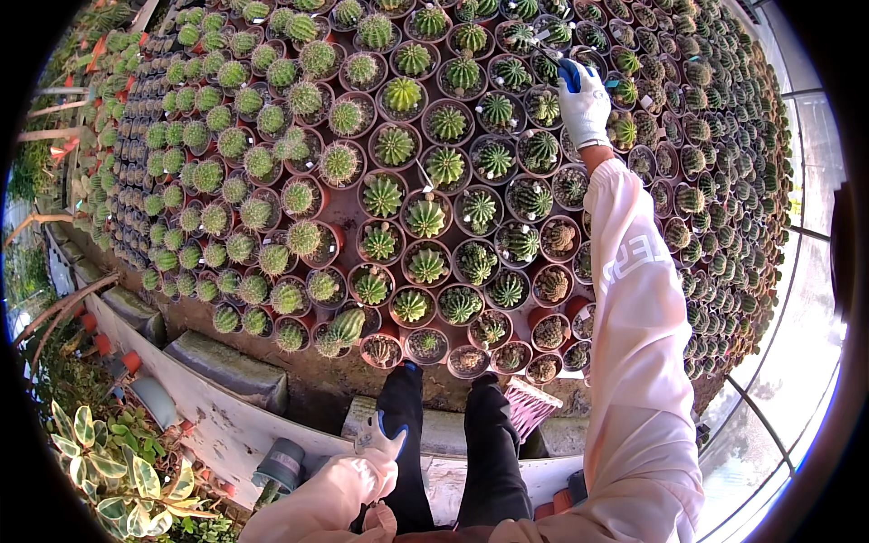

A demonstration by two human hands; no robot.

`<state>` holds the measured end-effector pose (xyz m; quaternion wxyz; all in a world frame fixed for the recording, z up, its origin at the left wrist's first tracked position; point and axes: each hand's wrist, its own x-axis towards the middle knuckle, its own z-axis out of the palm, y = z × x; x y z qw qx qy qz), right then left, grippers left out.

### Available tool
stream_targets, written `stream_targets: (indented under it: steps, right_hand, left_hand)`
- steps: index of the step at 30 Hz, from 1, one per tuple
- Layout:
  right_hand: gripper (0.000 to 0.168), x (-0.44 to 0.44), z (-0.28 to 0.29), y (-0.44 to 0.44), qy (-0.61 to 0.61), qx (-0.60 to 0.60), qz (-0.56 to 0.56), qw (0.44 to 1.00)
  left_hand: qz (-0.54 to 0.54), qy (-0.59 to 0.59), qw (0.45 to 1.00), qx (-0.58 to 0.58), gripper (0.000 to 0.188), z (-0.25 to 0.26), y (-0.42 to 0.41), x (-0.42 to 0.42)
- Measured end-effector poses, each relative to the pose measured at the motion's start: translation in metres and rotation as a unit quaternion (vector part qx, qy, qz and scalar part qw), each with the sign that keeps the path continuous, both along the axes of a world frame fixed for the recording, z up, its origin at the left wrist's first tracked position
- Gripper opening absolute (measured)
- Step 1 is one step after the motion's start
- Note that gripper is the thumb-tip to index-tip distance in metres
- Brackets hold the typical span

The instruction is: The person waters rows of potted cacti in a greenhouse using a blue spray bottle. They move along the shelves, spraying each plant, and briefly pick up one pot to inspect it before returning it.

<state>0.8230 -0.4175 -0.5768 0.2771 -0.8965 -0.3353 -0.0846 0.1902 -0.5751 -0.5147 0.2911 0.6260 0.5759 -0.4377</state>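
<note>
My right hand (pixel 585 108), in a white glove with blue-coated fingers, reaches far out over the potted cacti. A thin dark tool (pixel 545 53), perhaps tweezers, sticks out of its fingers toward a ribbed green cactus (pixel 519 35) with white tufts. The exact grip is hidden by the back of the glove. Below the wrist stands a small potted cactus (pixel 570 184). My left hand (pixel 380 434), gloved the same way, rests on my left leg (pixel 402 407) in black trousers, thumb spread from the fingers, with nothing seen in it.
Rows of potted cacti (pixel 426 216) fill the bench before me. A pink woven basket (pixel 533 406) stands by my right leg. Concrete blocks (pixel 227 366) line the front edge. A grey pot (pixel 280 465) and a variegated plant (pixel 129 475) are at lower left; greenhouse panes (pixel 767 407) rise at right.
</note>
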Motion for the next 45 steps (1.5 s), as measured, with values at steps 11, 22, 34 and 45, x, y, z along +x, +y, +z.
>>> stream_targets:
  steps: [11,22,34,45]
  right_hand:
    - [0.034,-0.103,0.068,-0.082,0.087,0.178,0.092,0.976]
    - [0.031,-0.114,0.068,-0.134,0.104,0.055,0.062,0.991]
    - [0.032,-0.034,0.020,-0.010,0.050,-0.305,0.037,0.950]
    - [0.028,-0.020,-0.007,0.015,0.060,-0.317,0.028,0.946]
  left_hand:
    - [-0.001,-0.013,0.999,0.029,0.074,0.002,-0.004,0.002]
    - [-0.072,-0.011,0.996,0.060,0.076,-0.006,-0.024,0.001]
    - [-0.019,-0.007,0.999,0.036,0.075,-0.006,-0.029,-0.005]
    - [-0.001,0.005,1.000,-0.001,0.075,0.000,-0.016,0.001]
